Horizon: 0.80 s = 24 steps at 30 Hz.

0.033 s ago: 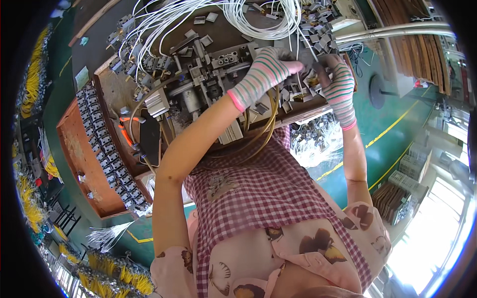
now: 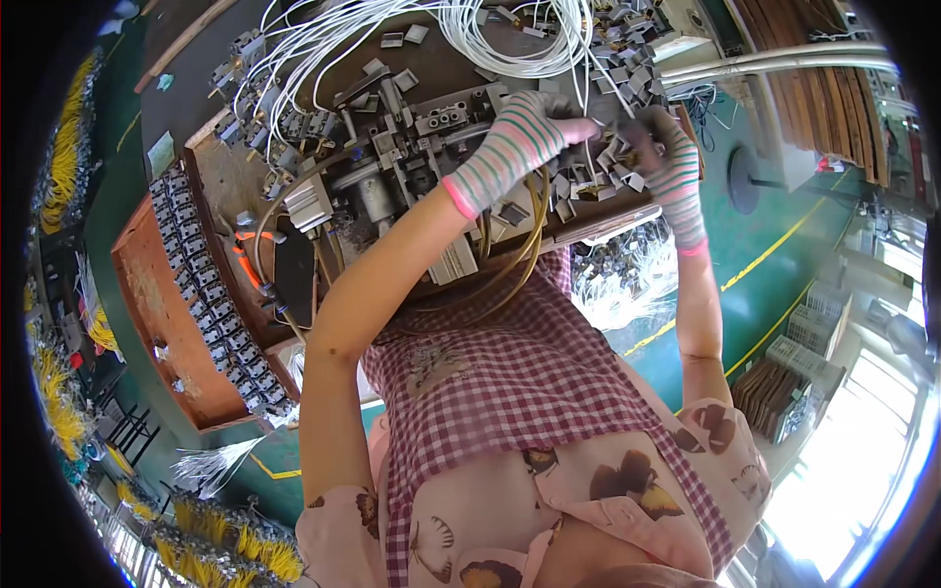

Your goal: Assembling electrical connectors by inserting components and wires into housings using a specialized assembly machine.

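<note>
Left of the curled hands (image 2: 534, 132) (image 2: 676, 181), whose grip on white wires (image 2: 529, 69) is unclear, a wooden tray (image 2: 157, 294) holds metal blocks (image 2: 202, 292).

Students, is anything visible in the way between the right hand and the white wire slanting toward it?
Nothing visible: the wire runs up to the right hand, though blur hides exact contact. Metal pieces lie nearby, not between.

Left hand (image 2: 537, 127): was gloved in stripes; fingertips were at a white wire (image 2: 585, 86), contact unclear.
Right hand (image 2: 670, 165): gloved likewise; fingers curled near small metal pieces (image 2: 633, 182).
Metal fixture (image 2: 417, 132): stood left of the left hand.
White wire coil (image 2: 515, 67): lay beyond the left hand.
</note>
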### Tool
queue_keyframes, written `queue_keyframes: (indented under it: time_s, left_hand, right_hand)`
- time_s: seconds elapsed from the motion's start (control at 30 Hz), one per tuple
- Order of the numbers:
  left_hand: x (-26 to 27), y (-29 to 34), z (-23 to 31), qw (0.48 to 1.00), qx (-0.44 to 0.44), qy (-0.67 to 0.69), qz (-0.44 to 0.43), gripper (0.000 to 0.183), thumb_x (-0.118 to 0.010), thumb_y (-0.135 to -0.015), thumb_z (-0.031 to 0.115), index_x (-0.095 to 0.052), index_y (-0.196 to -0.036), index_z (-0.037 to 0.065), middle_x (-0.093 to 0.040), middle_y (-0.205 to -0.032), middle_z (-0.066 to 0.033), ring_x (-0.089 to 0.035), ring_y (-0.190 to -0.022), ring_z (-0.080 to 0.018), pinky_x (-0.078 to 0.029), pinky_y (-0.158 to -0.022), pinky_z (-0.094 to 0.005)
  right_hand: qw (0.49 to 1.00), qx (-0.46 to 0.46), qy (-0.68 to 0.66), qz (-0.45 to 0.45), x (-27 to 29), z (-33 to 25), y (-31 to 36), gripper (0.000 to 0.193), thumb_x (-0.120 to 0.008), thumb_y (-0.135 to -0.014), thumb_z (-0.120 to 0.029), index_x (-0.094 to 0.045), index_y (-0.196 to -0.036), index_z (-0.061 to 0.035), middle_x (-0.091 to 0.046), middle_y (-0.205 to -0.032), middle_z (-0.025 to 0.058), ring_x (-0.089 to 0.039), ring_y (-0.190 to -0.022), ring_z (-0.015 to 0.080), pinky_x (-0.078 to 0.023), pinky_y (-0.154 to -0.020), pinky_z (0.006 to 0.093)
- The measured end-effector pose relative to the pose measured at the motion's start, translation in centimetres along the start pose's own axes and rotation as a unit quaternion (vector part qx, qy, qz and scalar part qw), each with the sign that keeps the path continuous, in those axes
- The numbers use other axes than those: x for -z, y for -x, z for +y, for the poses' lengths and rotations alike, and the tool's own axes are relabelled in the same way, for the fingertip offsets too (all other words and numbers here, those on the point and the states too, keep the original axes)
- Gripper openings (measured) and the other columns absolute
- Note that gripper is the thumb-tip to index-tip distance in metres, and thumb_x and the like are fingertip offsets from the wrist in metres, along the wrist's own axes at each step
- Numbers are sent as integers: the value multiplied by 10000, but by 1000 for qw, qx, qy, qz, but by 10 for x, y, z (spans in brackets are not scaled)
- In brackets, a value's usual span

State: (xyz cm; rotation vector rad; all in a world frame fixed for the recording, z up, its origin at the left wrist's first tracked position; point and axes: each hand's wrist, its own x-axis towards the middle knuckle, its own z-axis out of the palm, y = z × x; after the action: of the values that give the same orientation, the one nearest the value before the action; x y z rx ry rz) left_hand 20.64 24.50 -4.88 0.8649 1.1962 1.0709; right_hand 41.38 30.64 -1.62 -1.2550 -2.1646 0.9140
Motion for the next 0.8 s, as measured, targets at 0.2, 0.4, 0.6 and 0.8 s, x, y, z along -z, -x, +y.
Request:
queue_keyframes:
  time_s: [0.2,0.4,0.6,0.8]
  left_hand:
    - [9,-5,13,943,-117,-289,119,520,-664,-823,318,-555,-1203,-20,-652,-986,-279,-641,-940,-386,-494,-895,-425]
    - [69,110,41,889,-281,-295,210,477,-666,-856,316,-565,-1254,73,-603,-1164,-207,-575,-1072,-377,-448,-955,-420]
    - [244,289,-1,766,-171,-160,598,244,-641,-883,64,-658,-1114,-13,-674,-1050,-94,-606,-970,-156,-481,-888,-303]
    - [275,490,-100,649,39,-288,703,341,-699,-873,182,-647,-1161,7,-636,-1170,-107,-562,-1101,-205,-404,-998,-313]
  right_hand:
    - [955,54,-275,-93,17,-72,20,541,-629,-929,-329,-476,-1347,-22,-647,-969,60,-623,-845,172,-503,-784,314]
    - [980,140,108,90,31,-2,26,364,-667,-813,22,-654,-1174,-25,-667,-1109,106,-600,-1096,190,-473,-896,290]
    - [880,259,-282,-281,-23,-70,19,170,-612,-934,-138,-687,-1005,-3,-674,-789,69,-651,-732,198,-491,-763,283]
    - [933,317,32,-165,-67,-87,10,122,-673,-842,-110,-695,-935,-34,-687,-971,126,-626,-922,272,-469,-845,349]
